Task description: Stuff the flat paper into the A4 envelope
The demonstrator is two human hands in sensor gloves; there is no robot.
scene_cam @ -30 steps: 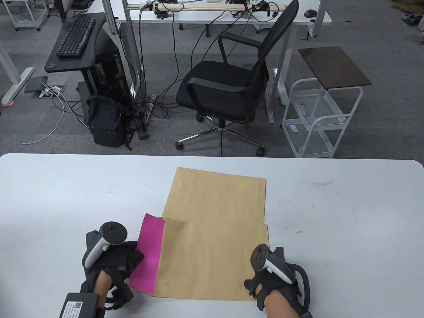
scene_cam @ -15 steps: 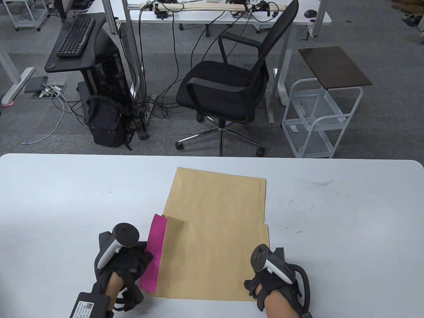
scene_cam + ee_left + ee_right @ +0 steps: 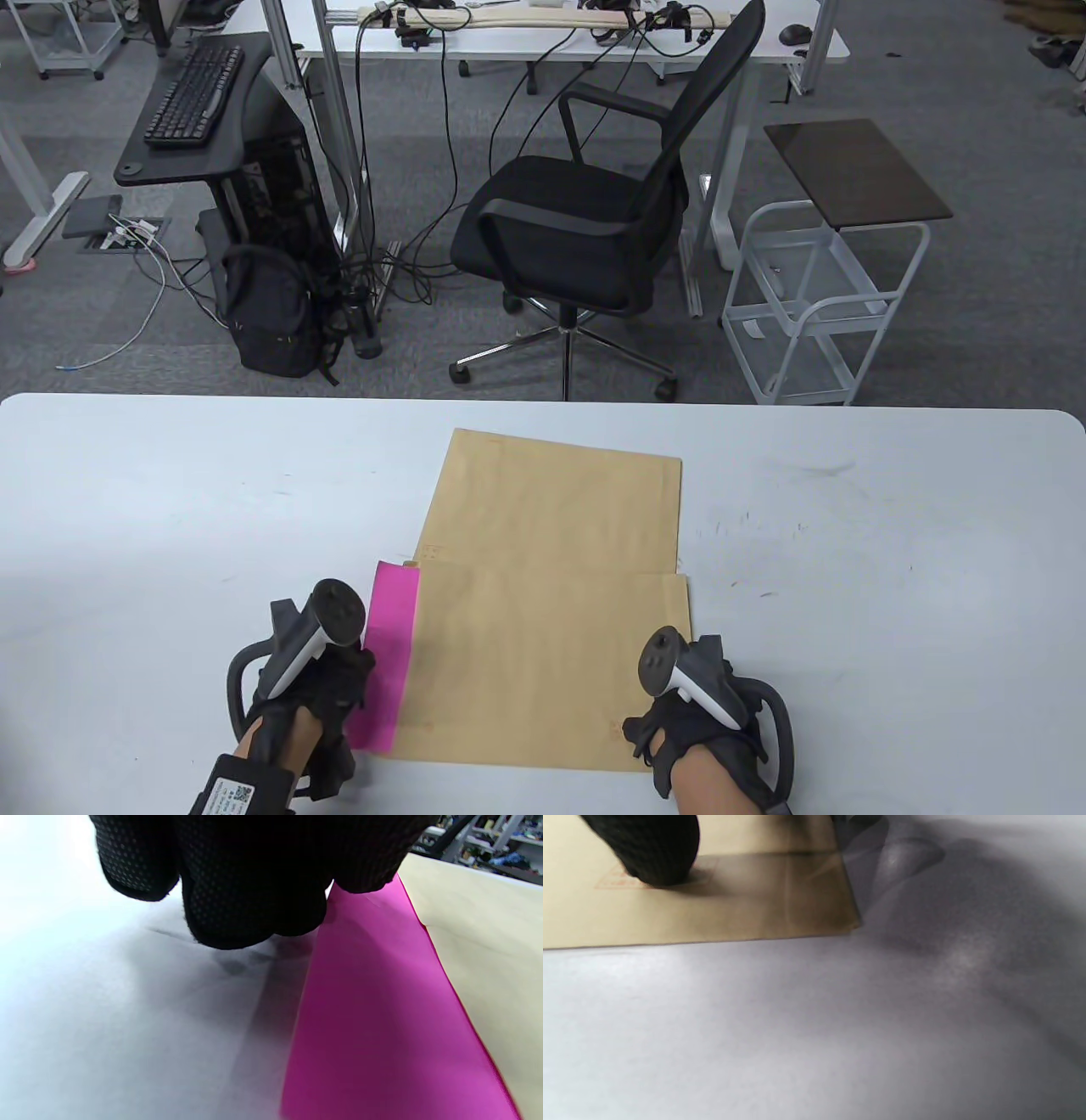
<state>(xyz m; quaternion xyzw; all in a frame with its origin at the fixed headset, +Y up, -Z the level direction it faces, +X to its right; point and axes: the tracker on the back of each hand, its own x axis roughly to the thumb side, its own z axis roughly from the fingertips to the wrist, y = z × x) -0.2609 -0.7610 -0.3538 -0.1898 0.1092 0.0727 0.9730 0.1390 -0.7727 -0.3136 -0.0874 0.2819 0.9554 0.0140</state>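
Note:
A pink paper (image 3: 383,654) sticks out as a narrow strip from the left, open end of the near brown A4 envelope (image 3: 543,671), which lies flat on the table. My left hand (image 3: 318,679) sits at the strip's left edge. In the left wrist view its curled gloved fingers (image 3: 250,899) hang over the table and touch the edge of the pink paper (image 3: 382,1018) beside the envelope (image 3: 488,942); no pinch shows. My right hand (image 3: 691,722) rests on the envelope's near right corner, and a fingertip (image 3: 653,853) presses the envelope (image 3: 755,908) down.
A second brown envelope (image 3: 556,501) lies flat just beyond the near one, partly under it. The white table (image 3: 891,552) stretches left and right. A black office chair (image 3: 585,221) and a white cart (image 3: 814,297) stand past the far edge.
My left hand moved right and pushed the pink paper deeper, so the strip got narrower. The envelope's raised mouth now lies flat. The left hand has drawn back and turned. The right hand stayed.

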